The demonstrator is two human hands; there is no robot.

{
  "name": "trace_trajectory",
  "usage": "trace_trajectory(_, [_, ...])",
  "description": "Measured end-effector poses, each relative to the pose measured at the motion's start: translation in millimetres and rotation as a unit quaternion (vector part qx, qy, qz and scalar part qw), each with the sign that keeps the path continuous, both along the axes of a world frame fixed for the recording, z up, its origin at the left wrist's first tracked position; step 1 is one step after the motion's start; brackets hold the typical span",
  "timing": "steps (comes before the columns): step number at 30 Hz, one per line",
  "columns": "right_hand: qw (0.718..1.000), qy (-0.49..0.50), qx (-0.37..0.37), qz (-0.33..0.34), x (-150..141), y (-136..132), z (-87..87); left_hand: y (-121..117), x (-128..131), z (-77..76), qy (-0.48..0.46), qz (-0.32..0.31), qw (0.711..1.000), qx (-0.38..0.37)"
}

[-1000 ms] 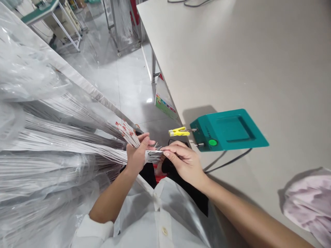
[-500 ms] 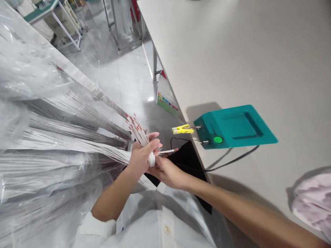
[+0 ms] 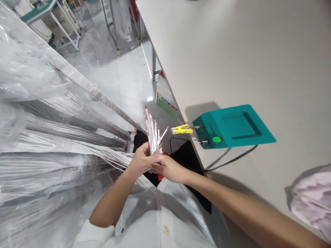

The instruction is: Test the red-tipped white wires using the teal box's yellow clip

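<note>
The red-tipped white wires [image 3: 154,135], fanned at twelve o'clock from the left hand [image 3: 140,162], are best kept even while gripped lightly by its curled fingers, though whether the right hand's [image 3: 168,168] fingers pinch them cannot be told.

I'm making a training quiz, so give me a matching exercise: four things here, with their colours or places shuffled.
1. Red-tipped white wires
2. Clip
3. Round button
4. Crumpled fabric

A. Green, on the teal device
B. Pale pink, on the tabletop
C. Held where left hand and right hand meet
D. Yellow

Pairs: 1-C, 2-D, 3-A, 4-B
</note>
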State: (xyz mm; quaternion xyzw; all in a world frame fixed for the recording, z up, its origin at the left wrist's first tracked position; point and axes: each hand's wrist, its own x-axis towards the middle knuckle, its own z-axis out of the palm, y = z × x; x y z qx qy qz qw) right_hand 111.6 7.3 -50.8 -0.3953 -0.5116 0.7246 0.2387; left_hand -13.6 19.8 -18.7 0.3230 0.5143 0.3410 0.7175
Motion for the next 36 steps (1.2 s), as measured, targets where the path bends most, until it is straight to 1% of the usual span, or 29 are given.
trace_trajectory(2, [1.000,0.001,-0.011,-0.008,-1,0,0.6,1,3,-5.0,0.017,0.001,1.000,-0.010])
trace_trajectory(7, [0.998,-0.023,-0.027,-0.058,3,3,2.3,8,12,-13.1,0.047,0.092,0.994,0.037])
trace_trajectory(10, [0.993,-0.061,-0.011,-0.097,6,3,1.4,9,14,-14.7,0.042,0.098,0.993,0.046])
trace_trajectory(13, [0.990,-0.076,0.000,-0.115,9,3,0.4,9,12,-13.5,0.030,0.099,0.994,0.039])
trace_trajectory(14, [0.990,-0.075,0.000,-0.117,9,4,0.3,10,11,-12.5,0.027,0.109,0.993,0.040])
trace_trajectory(15, [0.990,-0.070,-0.002,-0.119,9,4,0.3,11,10,-11.3,0.025,0.126,0.991,0.046])
trace_trajectory(17, [0.991,-0.056,-0.008,-0.123,10,4,0.2,14,7,-8.0,0.022,0.181,0.981,0.061])
trace_trajectory(19, [0.992,-0.054,0.004,-0.118,11,3,0.2,16,5,-3.7,0.025,0.218,0.973,0.070])
trace_trajectory(20, [0.992,-0.061,0.023,-0.110,11,3,0.5,16,4,-1.3,0.035,0.214,0.973,0.071])
trace_trajectory(21, [0.991,-0.072,0.049,-0.100,11,3,1.0,15,4,1.3,0.050,0.196,0.977,0.071])
trace_trajectory(23, [0.987,-0.094,0.106,-0.079,12,3,2.9,11,5,6.7,0.085,0.126,0.986,0.073])
trace_trajectory(25, [0.983,-0.104,0.139,-0.061,12,3,5.7,7,7,12.2,0.106,0.055,0.989,0.084])
trace_trajectory(27, [0.982,-0.105,0.153,-0.045,12,3,8.4,4,9,17.3,0.110,0.021,0.989,0.091])
trace_trajectory(28, [0.982,-0.102,0.157,-0.036,12,3,9.7,3,10,19.6,0.112,0.018,0.989,0.094])
trace_trajectory(30, [0.983,-0.092,0.157,-0.022,13,4,11.9,2,10,23.3,0.123,0.035,0.986,0.104])
trace_trajectory(32, [0.986,-0.076,0.145,-0.038,15,4,14.5,1,8,25.7,0.147,0.057,0.980,0.123])
trace_trajectory(33, [0.987,-0.065,0.135,-0.064,17,4,16.3,1,7,26.4,0.158,0.064,0.976,0.133])
trace_trajectory(36, [0.977,-0.032,0.106,-0.180,26,4,24.9,-1,5,27.5,0.178,0.073,0.971,0.143])
